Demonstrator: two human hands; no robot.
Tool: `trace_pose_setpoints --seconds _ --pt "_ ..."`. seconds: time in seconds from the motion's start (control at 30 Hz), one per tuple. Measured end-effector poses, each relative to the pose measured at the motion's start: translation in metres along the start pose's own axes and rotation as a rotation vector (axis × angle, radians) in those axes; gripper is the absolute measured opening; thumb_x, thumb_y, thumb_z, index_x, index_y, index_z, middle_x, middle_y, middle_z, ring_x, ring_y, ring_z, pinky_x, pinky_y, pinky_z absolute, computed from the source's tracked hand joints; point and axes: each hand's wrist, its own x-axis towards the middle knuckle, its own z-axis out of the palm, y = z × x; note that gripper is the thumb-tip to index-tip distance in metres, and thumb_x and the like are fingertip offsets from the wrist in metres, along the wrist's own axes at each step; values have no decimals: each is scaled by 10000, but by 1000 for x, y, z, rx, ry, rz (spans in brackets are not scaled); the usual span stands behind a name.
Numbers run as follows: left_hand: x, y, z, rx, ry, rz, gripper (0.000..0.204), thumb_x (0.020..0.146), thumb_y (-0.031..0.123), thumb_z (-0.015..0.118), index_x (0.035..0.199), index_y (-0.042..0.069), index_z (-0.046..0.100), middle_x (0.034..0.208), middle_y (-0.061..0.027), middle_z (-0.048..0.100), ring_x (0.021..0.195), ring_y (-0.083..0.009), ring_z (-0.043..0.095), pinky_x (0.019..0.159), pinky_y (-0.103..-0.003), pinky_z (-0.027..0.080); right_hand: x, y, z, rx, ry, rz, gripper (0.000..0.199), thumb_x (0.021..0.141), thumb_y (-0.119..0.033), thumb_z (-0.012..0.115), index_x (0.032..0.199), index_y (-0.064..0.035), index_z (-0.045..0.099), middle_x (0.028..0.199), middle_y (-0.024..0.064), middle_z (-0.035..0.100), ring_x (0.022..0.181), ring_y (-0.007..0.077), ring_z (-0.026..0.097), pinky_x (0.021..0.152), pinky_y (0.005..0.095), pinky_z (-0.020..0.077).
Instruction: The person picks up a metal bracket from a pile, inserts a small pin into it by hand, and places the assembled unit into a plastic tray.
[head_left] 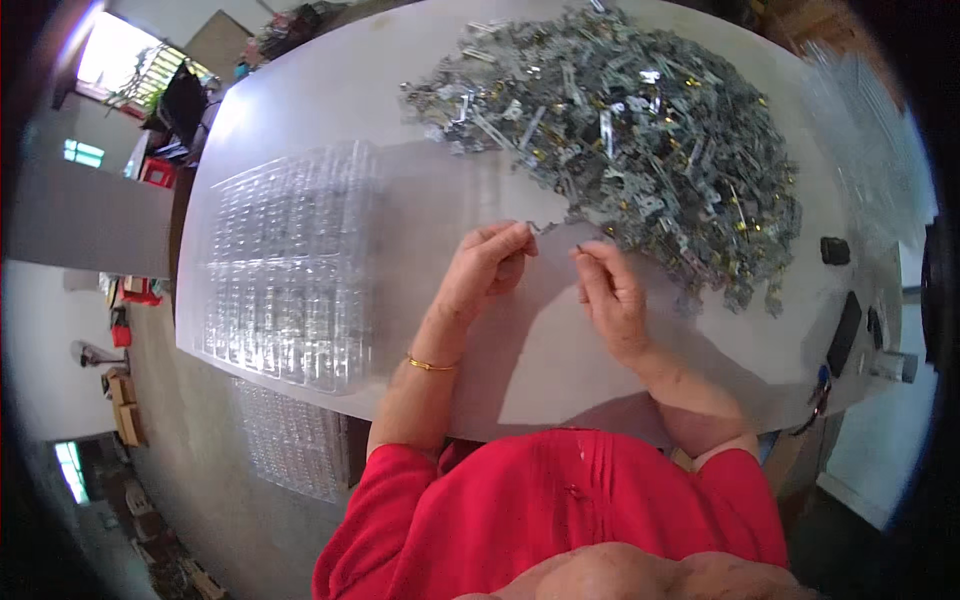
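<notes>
A large heap of small grey metal parts [650,140], with some yellowish bits among them, covers the far right of the white table [420,200]. At its near edge my left hand [487,265] is closed in a pinch on a small grey metal part [540,229], which sticks out past the fingertips. Just to the right, my right hand [612,295] is also pinched closed, apart from the left. Whatever sits at its fingertips is dark and too small to name. Left of my hands lie clear plastic trays [285,265] with rows of compartments; glare hides their contents.
More clear trays [290,435] stand below the table's left edge. Clear plastic sheets or bags [865,150] lie along the right side. Near the right edge are a small black block [834,250], a long dark box [844,335] and a blue-handled tool [822,385].
</notes>
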Motion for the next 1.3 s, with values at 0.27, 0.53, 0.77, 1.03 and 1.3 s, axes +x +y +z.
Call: trace_pose_setpoints --seconds 0.27,0.53,0.77,1.03,1.3 --pt "6 -14 1 -30 -90 12 306 986 306 569 823 48 587 535 67 347 422 -35 270 378 -218 181 -1 9 -6 -64 -32 -92 99 995 -142 581 1046 -64 614 674 -38 493 594 40 436 511 233 369" --pt "2 -12 4 116 -79 33 321 976 325 592 829 41 622 562 82 377 489 -33 289 447 -231 197 -1 8 -7 -162 -38 -130 98 989 -136 586 1030 -52 614 680 -9 522 603 58 438 525 247 379" --pt "4 -15 2 158 -94 75 332 969 336 602 822 40 633 583 74 415 523 -32 328 467 -229 228 1 6 -8 -198 -50 -77 104 988 -126 576 1039 -39 601 678 12 532 616 71 464 549 261 403" --pt "0 -13 5 604 -105 148 345 953 354 626 827 33 638 645 66 458 594 -41 389 514 -228 300 2 -10 -14 267 -194 210 192 1029 -158 475 1094 -3 567 783 36 574 642 106 545 569 264 467" --pt "-2 -9 0 686 -245 170 321 934 354 635 852 44 650 728 49 532 698 -69 466 603 -255 386 5 -6 -13 111 -224 251 162 1013 -164 515 1056 -16 565 844 50 618 743 112 613 655 259 523"
